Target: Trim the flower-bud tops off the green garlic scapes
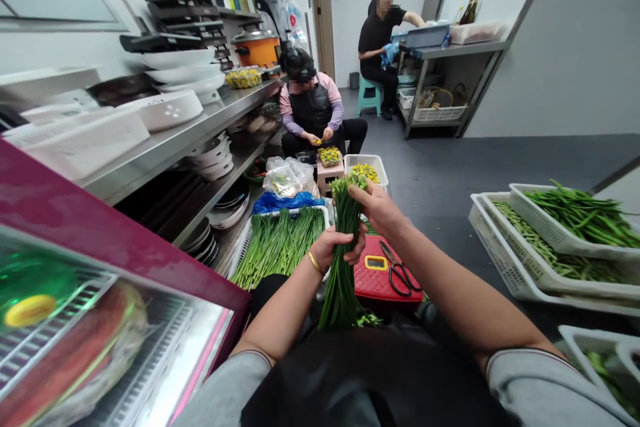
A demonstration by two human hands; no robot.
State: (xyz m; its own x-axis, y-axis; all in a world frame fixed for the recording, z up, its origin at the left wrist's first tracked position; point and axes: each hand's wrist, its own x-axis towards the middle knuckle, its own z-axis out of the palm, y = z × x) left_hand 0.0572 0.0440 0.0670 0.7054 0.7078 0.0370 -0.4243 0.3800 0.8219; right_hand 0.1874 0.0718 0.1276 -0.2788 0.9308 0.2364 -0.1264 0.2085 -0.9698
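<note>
A thick bunch of long green stems [341,287] with pale buds at the top stands upright in front of me. Around its middle my left hand [337,247] is wrapped, a gold bangle on the wrist. My right hand [373,203] is closed at the budded top, thumb and fingers against the buds. Behind the bunch, a red quilted surface [365,283] carries a yellow-framed piece [376,263] and black-handled scissors [399,277]. More green stems [283,243] lie in a white basket to the left.
Ahead, a seated person [310,103] handles yellow flowers beside a white basket [383,173]. Another person [379,40] sits farther back at a metal table [450,50]. Steel shelving [240,103] runs along the left. White baskets [500,247] of green vegetables stand at right.
</note>
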